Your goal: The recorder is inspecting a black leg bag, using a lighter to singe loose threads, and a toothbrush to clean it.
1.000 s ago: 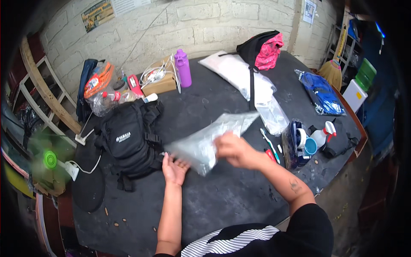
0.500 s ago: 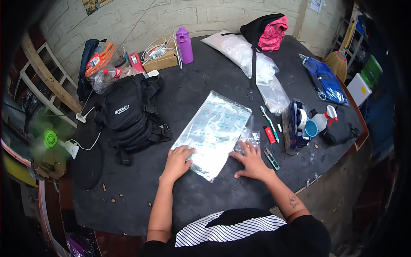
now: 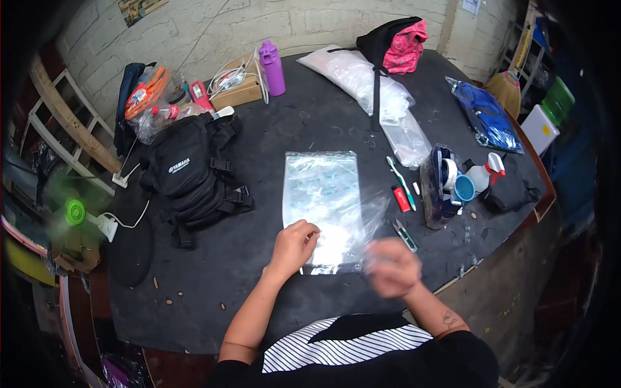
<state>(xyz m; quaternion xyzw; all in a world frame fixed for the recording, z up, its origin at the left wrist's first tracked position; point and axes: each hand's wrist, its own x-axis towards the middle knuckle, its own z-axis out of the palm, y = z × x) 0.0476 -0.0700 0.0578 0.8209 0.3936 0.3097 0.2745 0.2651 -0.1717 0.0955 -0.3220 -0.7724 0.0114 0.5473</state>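
A flat clear plastic bag (image 3: 322,200) with faint green print lies upright in front of me. My left hand (image 3: 295,247) rests over its near left edge, fingers curled and pressed together; what they pinch is hidden. My right hand (image 3: 393,266), smeared by motion, is closed at the bag's near right corner. A smaller crinkled piece of clear plastic (image 3: 374,220) stretches up from the right fingers, overlapping the bag's right edge. Close to the right hand lie thread snips (image 3: 405,235), a red lighter (image 3: 401,199) and a toothbrush (image 3: 402,184).
A black backpack (image 3: 194,174) is on the left. Behind stand a purple bottle (image 3: 272,70) and a cardboard box (image 3: 239,92) with white cables. A filled plastic sack (image 3: 352,77), a spray bottle (image 3: 485,173), a tape roll (image 3: 449,173) and a blue packaged item (image 3: 485,116) are rightward.
The bag has turned from slanted to straight and shifted left. My left hand has curled its fingers. My right hand has closed and moved nearer me, lifting the small clear plastic.
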